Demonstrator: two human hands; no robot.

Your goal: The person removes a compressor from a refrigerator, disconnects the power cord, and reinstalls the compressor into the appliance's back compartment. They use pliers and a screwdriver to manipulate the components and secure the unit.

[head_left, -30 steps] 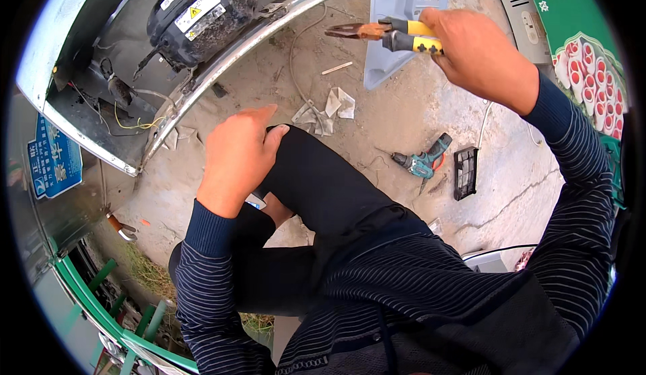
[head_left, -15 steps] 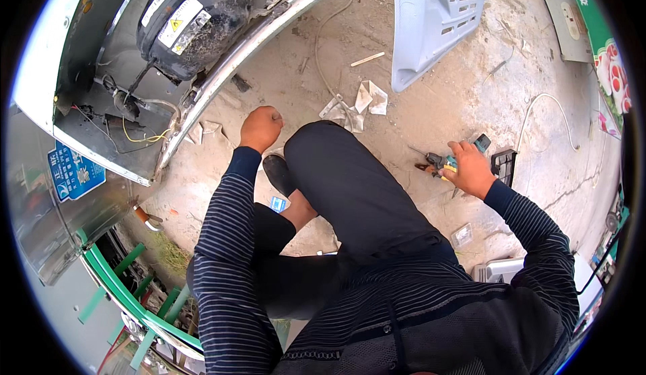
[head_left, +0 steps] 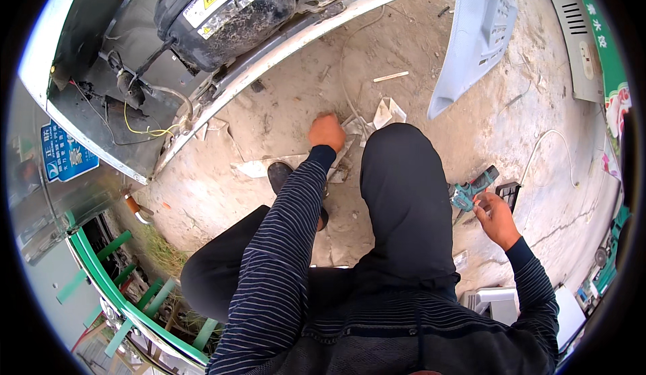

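My left hand (head_left: pixel 326 131) is closed in a fist over the dusty floor, beyond my shoe (head_left: pixel 280 175). Whatever it may hold is hidden from view. At the right, my right hand (head_left: pixel 496 221) reaches down beside my knee with thumb and fingers pinched together. A bit of red shows at its fingertips, too small to name. Right by those fingers lies a teal cordless drill (head_left: pixel 464 197) with a dark end. Just beyond the hand sits a black plastic case (head_left: pixel 509 194).
A black compressor (head_left: pixel 225 18) sits in an open metal appliance base (head_left: pixel 289 52) at upper left, with loose wires (head_left: pixel 145 131). A light grey slotted panel (head_left: pixel 464 58) stands at the top. Torn paper (head_left: pixel 389 111) and a green-framed rack (head_left: pixel 128 301) are nearby.
My left hand has moved right, still in a fist. My right hand has shifted right and nearer; the pliers-like tool it held no longer shows. The drill is in plainer view, and my knee has moved right.
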